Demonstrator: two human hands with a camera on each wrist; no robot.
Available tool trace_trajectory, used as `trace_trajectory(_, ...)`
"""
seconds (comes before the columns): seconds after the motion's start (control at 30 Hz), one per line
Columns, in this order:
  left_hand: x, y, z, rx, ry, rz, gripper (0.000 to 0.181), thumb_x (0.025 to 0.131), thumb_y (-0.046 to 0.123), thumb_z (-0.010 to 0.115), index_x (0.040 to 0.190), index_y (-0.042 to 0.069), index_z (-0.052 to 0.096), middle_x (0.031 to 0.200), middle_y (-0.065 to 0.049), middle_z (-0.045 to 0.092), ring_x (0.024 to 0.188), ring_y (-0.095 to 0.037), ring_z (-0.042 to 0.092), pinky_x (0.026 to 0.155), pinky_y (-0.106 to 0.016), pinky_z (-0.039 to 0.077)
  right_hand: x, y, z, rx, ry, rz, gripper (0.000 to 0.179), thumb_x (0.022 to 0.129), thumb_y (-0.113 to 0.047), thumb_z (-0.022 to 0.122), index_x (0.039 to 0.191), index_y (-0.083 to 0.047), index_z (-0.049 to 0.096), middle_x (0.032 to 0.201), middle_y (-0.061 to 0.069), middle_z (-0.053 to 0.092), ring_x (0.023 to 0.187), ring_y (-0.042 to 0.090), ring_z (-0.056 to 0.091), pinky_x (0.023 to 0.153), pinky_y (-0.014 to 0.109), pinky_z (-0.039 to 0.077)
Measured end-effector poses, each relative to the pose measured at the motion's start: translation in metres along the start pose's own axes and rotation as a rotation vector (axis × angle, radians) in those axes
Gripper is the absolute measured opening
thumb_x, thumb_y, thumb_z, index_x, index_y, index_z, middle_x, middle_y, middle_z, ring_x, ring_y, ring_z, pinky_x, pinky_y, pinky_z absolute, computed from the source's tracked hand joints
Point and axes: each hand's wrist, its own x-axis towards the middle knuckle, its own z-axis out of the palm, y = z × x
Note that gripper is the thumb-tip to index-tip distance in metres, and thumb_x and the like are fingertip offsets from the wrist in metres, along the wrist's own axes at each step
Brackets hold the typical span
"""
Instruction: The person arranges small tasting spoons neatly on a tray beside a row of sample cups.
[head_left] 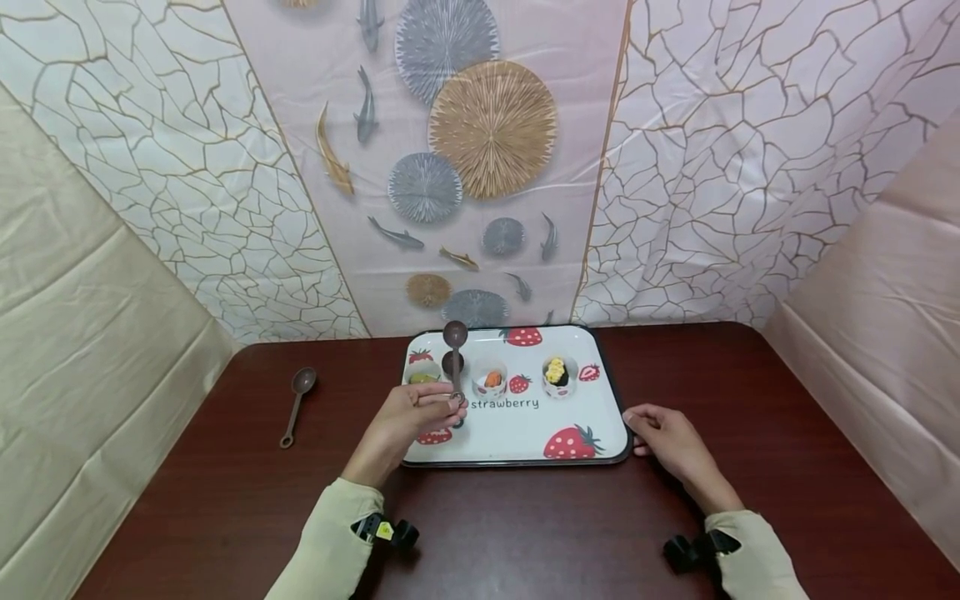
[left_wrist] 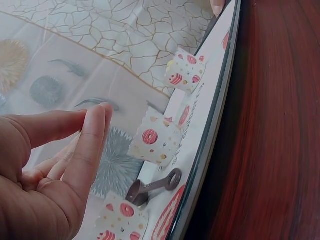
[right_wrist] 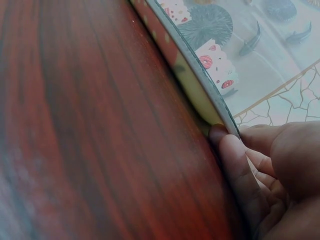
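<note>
Our right hand (head_left: 671, 442) holds the strawberry-print tray (head_left: 502, 437), fingers pinching its right rim. Our left hand (head_left: 405, 423) clamps its fingers on the brown spoon's (head_left: 454, 334) handle end over the tray; a light, level grip should best spare the paper cups (left_wrist: 156, 137) beyond.

tray (head_left: 495, 437): white, dark-edged, red strawberry print | spoons (head_left: 303, 382): brown | cups (left_wrist: 156, 139): white, pink-red prints | table (head_left: 525, 533): reddish-brown

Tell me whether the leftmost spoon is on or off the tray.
Off. In the head view the spoon lies on the table, left of the tray, with bare tabletop between them.
</note>
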Motion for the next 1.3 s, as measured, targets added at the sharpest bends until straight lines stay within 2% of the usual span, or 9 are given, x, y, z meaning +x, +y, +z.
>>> trace_trajectory(0.13,0.002,0.0,0.006,-0.017,0.001,0.0,0.043,0.099,-0.005,0.067,0.14,-0.014,0.056,0.113,-0.02,0.077,0.089,-0.013,0.077,0.096,-0.038,0.062,0.001,0.0,0.0,-0.008,0.0,0.001,0.032,0.111,-0.01,0.054,0.128,0.015,0.063,0.095,0.009,0.07,0.075,0.012,0.065,0.064,0.024,0.062)
trace_trajectory(0.43,0.008,0.0,0.021,-0.066,-0.017,0.009,0.037,0.099,-0.01,0.064,0.135,-0.017,0.058,0.111,-0.023,0.076,0.089,-0.015,0.077,0.087,-0.03,0.064,0.0,-0.002,0.001,-0.021,0.007,0.028,0.035,0.111,-0.015,0.055,0.129,0.013,0.063,0.094,0.007,0.071,0.076,0.013,0.065,0.064,0.024,0.061)
trace_trajectory(0.73,0.009,0.003,0.032,-0.022,-0.031,0.002,0.039,0.1,-0.005,0.065,0.138,-0.014,0.057,0.116,-0.024,0.075,0.095,-0.018,0.078,0.094,-0.034,0.063,0.0,-0.001,0.001,-0.012,0.005,0.025,0.034,0.111,-0.015,0.054,0.128,0.014,0.063,0.087,0.003,0.068,0.075,0.012,0.064,0.064,0.024,0.061)
trace_trajectory(1.1,0.016,-0.001,0.045,-0.081,-0.04,0.004,0.037,0.099,-0.01,0.062,0.135,-0.015,0.058,0.115,-0.027,0.074,0.091,-0.017,0.077,0.087,-0.031,0.065,-0.001,0.0,0.002,-0.005,0.003,0.027,0.035,0.111,-0.016,0.055,0.129,0.014,0.062,0.096,0.007,0.071,0.077,0.011,0.065,0.064,0.024,0.062)
trace_trajectory(1.3,0.018,-0.002,0.051,-0.074,-0.05,0.003,0.034,0.1,-0.008,0.064,0.133,-0.014,0.061,0.112,-0.025,0.076,0.088,-0.016,0.077,0.085,-0.03,0.065,0.0,-0.001,0.001,-0.007,0.0,0.014,0.035,0.111,-0.015,0.055,0.129,0.014,0.062,0.094,0.007,0.069,0.077,0.012,0.065,0.065,0.024,0.062)
